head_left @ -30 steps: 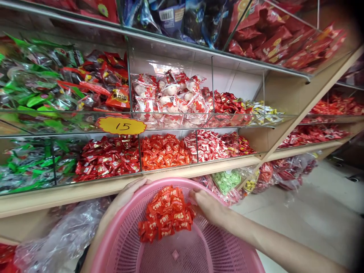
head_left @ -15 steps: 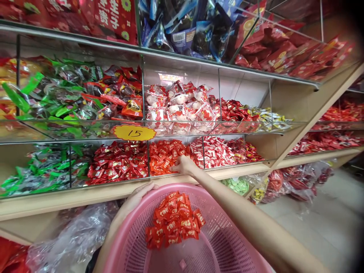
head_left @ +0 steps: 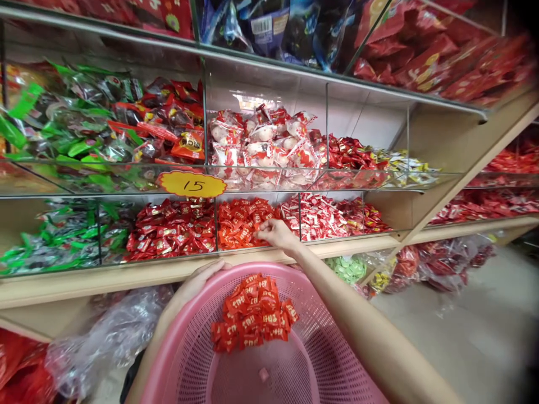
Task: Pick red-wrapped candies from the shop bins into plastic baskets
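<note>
Orange-red candies (head_left: 236, 221), small twist-ended packets in glossy wrappers, lie heaped in a low glass bin, and at the front of that heap are the fingertips of the right hand (head_left: 278, 235). Its fingers are curled, thumb and forefinger close together; whether a packet is pinched between them I cannot tell. Just below the wrist runs the pale wooden shelf edge (head_left: 164, 273), with a glass divider (head_left: 216, 225) at the bin's left side and a second shelf overhead, leaving a low slot for the hand. Next comes the pink basket (head_left: 290, 373), its far rim close to the wood with little room between. Inside, a candy pile (head_left: 255, 314) of the same packets, pale lettering showing, leans toward the far wall; the near floor of the basket is bare mesh apart from one small pinkish piece (head_left: 264, 374). The left hand (head_left: 202, 279) lies along the rim's outer left side, fingers extended and close together; how firmly they grip is hidden. Rightward, beyond the forearm, open floor (head_left: 455, 331) spreads out. One second ago the right hand was at the basket pile; now it is at the bin, while the pile looks much the same.
</note>
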Demonstrator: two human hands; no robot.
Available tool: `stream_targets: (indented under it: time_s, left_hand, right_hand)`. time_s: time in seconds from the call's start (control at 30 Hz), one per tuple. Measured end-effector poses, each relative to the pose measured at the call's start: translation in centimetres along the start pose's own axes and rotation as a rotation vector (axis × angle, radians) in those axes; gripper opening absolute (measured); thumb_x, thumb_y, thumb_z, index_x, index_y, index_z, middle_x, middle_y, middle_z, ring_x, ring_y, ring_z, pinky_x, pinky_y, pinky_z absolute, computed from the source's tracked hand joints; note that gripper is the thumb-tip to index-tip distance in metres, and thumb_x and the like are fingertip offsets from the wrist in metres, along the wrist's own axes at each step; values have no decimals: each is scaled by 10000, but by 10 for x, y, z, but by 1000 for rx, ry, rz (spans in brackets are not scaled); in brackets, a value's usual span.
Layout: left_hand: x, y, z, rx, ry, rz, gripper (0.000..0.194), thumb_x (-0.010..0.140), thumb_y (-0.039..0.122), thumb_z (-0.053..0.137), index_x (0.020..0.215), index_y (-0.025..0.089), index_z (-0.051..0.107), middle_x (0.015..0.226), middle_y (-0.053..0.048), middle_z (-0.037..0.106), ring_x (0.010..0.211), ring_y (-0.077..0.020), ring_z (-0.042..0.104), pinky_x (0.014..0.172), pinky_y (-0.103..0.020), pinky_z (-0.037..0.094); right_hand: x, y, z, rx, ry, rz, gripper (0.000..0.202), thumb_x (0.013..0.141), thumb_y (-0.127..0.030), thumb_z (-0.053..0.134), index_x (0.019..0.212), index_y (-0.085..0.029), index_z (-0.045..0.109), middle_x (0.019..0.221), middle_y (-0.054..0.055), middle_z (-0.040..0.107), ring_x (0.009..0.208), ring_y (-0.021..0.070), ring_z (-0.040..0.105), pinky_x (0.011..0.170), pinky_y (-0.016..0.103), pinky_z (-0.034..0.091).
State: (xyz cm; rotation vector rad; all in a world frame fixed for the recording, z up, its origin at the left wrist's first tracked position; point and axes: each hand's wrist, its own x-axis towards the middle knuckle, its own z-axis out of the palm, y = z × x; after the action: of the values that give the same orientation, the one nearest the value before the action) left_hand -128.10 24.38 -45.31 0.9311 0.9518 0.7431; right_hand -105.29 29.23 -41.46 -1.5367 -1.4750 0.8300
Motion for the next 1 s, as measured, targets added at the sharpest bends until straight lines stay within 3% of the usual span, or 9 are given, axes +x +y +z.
stream_targets:
  time_s: [0.13, 0.23, 0.37, 0.47, 0.6, 0.7, 0.83, 1.0]
  left_hand:
    - [-1, -1, 1, -13, 11, -27, 225, 756, 382, 647, 827, 169, 666, 705, -18, 696, 588, -143, 640, 608, -238, 495]
    - [2, -1, 0, -12, 35, -41, 217, 759, 365, 647, 836, 163, 665, 703, -25, 698, 591, -138, 644, 605, -230, 499]
    - [2, 0, 1, -22, 36, -44, 197, 769, 352, 638, 838, 168, 660, 717, -30, 703, 611, -141, 651, 613, -229, 500]
    - [0, 1, 4, -28, 32, -51, 201, 781, 353, 622, 845, 166, 658, 699, -26, 697, 594, -140, 646, 611, -233, 498]
    - [-3, 2, 5, -37, 15, -60, 212, 772, 362, 634, 848, 165, 658, 698, -11, 691, 579, -136, 641, 610, -238, 497]
    - [-3, 1, 5, -39, 6, -58, 223, 769, 379, 637, 830, 165, 652, 694, -8, 689, 584, -137, 641, 616, -239, 496]
    - [-3, 1, 5, -32, 18, -41, 228, 771, 367, 635, 848, 154, 655, 680, -21, 695, 574, -146, 638, 602, -243, 491]
    - [-3, 4, 5, -23, 58, 34, 220, 778, 308, 635, 885, 120, 675, 702, -41, 717, 612, -146, 642, 628, -225, 479]
  right_hand:
    - [-23, -14, -20, 410, 28, -73, 352, 587, -394, 715, 787, -171, 531, 698, -41, 549, 598, 73, 477, 570, 215, 386]
    - [-57, -17, -38, 401, -32, -112, 329, 639, -395, 693, 824, -183, 522, 728, -27, 556, 621, 86, 494, 569, 228, 390]
    - [-109, 6, -52, 54, -276, -182, 220, 735, -333, 620, 859, -172, 536, 755, -5, 573, 657, 109, 508, 607, 256, 410]
    - [-140, 36, -51, -425, -289, -170, 130, 758, -254, 579, 850, -168, 546, 721, 11, 584, 650, 139, 517, 589, 272, 398]
    - [-161, 58, -45, -908, -258, -298, 192, 790, -146, 517, 975, -159, 569, 898, 100, 645, 802, 204, 592, 680, 312, 435]
    - [-163, 52, -39, -1077, -287, -329, 210, 818, -107, 481, 992, -165, 584, 920, 123, 659, 797, 208, 621, 664, 303, 447]
    - [-159, 42, -30, -1217, -353, -239, 238, 804, -56, 476, 997, -95, 610, 907, 168, 665, 776, 243, 653, 615, 320, 469]
    - [-155, 51, -16, -1292, -307, -227, 281, 780, 3, 455, 988, -78, 626, 889, 147, 671, 730, 232, 672, 569, 308, 490]
